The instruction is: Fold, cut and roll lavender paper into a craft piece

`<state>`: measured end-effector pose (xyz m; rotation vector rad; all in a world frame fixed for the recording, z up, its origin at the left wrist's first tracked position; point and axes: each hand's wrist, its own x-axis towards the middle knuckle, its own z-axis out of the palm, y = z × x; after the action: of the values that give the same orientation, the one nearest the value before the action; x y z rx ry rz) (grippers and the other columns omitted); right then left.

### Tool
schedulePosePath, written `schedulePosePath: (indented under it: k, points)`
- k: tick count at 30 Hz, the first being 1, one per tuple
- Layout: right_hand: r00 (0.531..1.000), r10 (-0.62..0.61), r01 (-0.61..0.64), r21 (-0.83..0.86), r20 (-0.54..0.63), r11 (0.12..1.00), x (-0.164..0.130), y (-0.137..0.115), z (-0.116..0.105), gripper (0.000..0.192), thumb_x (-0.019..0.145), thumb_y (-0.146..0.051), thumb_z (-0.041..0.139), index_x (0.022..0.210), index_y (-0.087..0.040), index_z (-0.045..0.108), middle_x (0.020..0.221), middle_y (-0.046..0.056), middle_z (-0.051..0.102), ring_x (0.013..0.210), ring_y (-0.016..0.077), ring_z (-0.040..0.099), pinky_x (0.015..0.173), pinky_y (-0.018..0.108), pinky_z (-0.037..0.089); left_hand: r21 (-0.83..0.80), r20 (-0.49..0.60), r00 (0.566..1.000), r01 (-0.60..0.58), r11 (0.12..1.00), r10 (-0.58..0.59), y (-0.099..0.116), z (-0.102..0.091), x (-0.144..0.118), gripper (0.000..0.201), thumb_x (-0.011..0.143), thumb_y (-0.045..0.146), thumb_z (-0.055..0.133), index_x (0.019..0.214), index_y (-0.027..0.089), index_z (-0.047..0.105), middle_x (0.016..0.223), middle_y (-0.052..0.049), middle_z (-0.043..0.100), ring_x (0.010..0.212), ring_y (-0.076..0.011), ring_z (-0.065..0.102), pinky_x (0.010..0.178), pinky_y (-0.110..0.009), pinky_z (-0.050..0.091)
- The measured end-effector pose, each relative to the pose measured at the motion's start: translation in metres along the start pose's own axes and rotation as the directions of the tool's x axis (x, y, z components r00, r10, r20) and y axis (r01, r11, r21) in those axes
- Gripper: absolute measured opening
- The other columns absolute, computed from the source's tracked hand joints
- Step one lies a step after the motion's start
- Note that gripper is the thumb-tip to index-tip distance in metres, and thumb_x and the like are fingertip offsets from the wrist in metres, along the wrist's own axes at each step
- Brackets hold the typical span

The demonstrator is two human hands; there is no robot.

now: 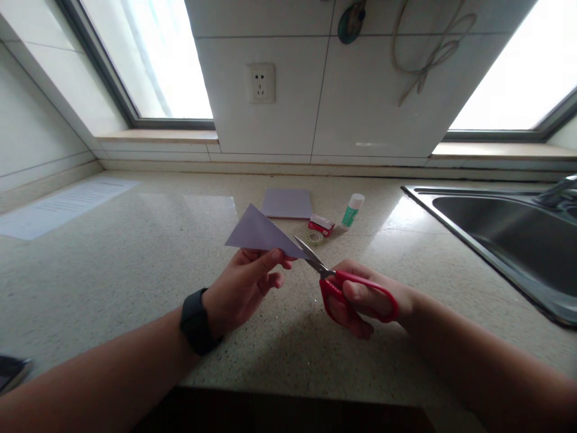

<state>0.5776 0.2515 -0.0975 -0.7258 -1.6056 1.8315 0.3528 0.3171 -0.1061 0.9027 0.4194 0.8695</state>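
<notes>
My left hand (252, 282) pinches a folded lilac paper triangle (256, 231) along its lower edge, thumb on top. In my right hand (365, 300) are red-handled scissors (332, 281), with the thumb and fingers through the loops. The scissor blades are parted, and the right-hand tip of the paper lies at them; whether they have cut into it I cannot tell. Beyond the hands lie a stack of lilac paper (287, 203), a small red and white box (321, 225) and a roll of clear tape (314, 237). A glue stick (352, 210) with a white cap stands to their right.
A steel sink (419, 195) with a tap (559, 191) is set in the speckled counter (135, 270) at the right. A printed sheet (67, 204) lies at the far left. A dark object (12, 371) shows at the lower left edge. A tiled wall with a socket (260, 83) stands behind.
</notes>
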Motion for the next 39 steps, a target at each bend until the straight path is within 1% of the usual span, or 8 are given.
schedulePosePath:
  k: [4, 9, 15, 22, 27, 34, 39]
  points:
    - [0.999, -0.018, 0.018, 0.012, 0.028, 1.000, 0.0022, -0.0037, 0.0028, 0.059, 0.091, -0.067, 0.055, 0.068, -0.013, 0.059, 0.051, -0.001, 0.053, 0.037, 0.0067, 0.046, 0.036, 0.017, 0.040, 0.032, 0.041, 0.999, 0.015, 0.999, -0.016, -0.0011, -0.0015, -0.0006, 0.016, 0.077, 0.029, 0.086, 0.086, 0.018, 0.078, 0.083, -0.004, 0.073, 0.074, -0.0119, 0.064, 0.057, -0.019, 0.049]
    - [0.998, -0.043, 0.043, 0.006, 0.043, 0.999, 0.0040, -0.0044, 0.0035, 0.059, 0.093, -0.065, 0.054, 0.067, -0.013, 0.059, 0.051, -0.001, 0.052, 0.036, 0.0063, 0.045, 0.036, 0.016, 0.039, 0.028, 0.057, 0.998, 0.029, 0.999, -0.030, -0.0037, -0.0025, -0.0013, 0.017, 0.079, 0.030, 0.085, 0.088, 0.018, 0.077, 0.084, -0.003, 0.073, 0.074, -0.0115, 0.064, 0.057, -0.018, 0.048]
    - [1.000, 0.005, -0.005, -0.015, 0.003, 1.000, 0.0015, -0.0003, 0.0016, 0.058, 0.091, -0.066, 0.057, 0.067, -0.013, 0.059, 0.048, -0.002, 0.052, 0.034, 0.0061, 0.044, 0.033, 0.015, 0.037, 0.010, 0.074, 0.997, 0.024, 1.000, -0.025, -0.0066, -0.0043, -0.0003, 0.014, 0.081, 0.028, 0.083, 0.090, 0.019, 0.078, 0.085, -0.002, 0.074, 0.075, -0.0099, 0.064, 0.058, -0.017, 0.048]
    - [0.999, 0.043, -0.043, -0.022, -0.011, 0.999, 0.0007, 0.0017, -0.0003, 0.058, 0.090, -0.066, 0.058, 0.066, -0.013, 0.058, 0.049, -0.001, 0.053, 0.033, 0.0064, 0.044, 0.032, 0.016, 0.038, 0.012, 0.071, 0.997, 0.016, 1.000, -0.016, -0.0064, -0.0044, 0.0001, 0.013, 0.082, 0.028, 0.082, 0.090, 0.019, 0.078, 0.085, -0.002, 0.074, 0.075, -0.0101, 0.065, 0.058, -0.018, 0.048]
    - [1.000, 0.026, -0.026, -0.021, -0.017, 0.999, 0.0012, -0.0008, 0.0017, 0.060, 0.089, -0.068, 0.058, 0.064, -0.013, 0.058, 0.048, -0.001, 0.053, 0.033, 0.0059, 0.044, 0.033, 0.016, 0.037, 0.021, 0.086, 0.996, 0.019, 1.000, -0.020, -0.0060, -0.0037, -0.0005, 0.013, 0.081, 0.028, 0.082, 0.089, 0.018, 0.078, 0.084, -0.002, 0.074, 0.074, -0.0102, 0.064, 0.058, -0.018, 0.048]
    - [1.000, 0.013, -0.013, 0.017, 0.007, 1.000, 0.0038, -0.0028, 0.0058, 0.061, 0.087, -0.069, 0.060, 0.066, -0.012, 0.059, 0.051, 0.001, 0.056, 0.037, 0.0068, 0.049, 0.037, 0.016, 0.041, 0.057, 0.111, 0.993, 0.029, 0.998, -0.035, -0.0059, 0.0022, -0.0025, 0.016, 0.079, 0.030, 0.084, 0.086, 0.018, 0.078, 0.080, -0.002, 0.073, 0.072, -0.0104, 0.062, 0.056, -0.018, 0.047]
    - [0.999, 0.024, -0.024, 0.008, -0.036, 1.000, 0.0023, 0.0003, 0.0053, 0.059, 0.086, -0.067, 0.063, 0.065, -0.012, 0.059, 0.050, 0.000, 0.055, 0.038, 0.0073, 0.050, 0.037, 0.016, 0.041, 0.052, 0.108, 0.994, 0.029, 0.998, -0.035, -0.0074, 0.0026, -0.0021, 0.015, 0.079, 0.030, 0.084, 0.086, 0.019, 0.078, 0.080, -0.002, 0.073, 0.072, -0.0101, 0.063, 0.056, -0.017, 0.047]
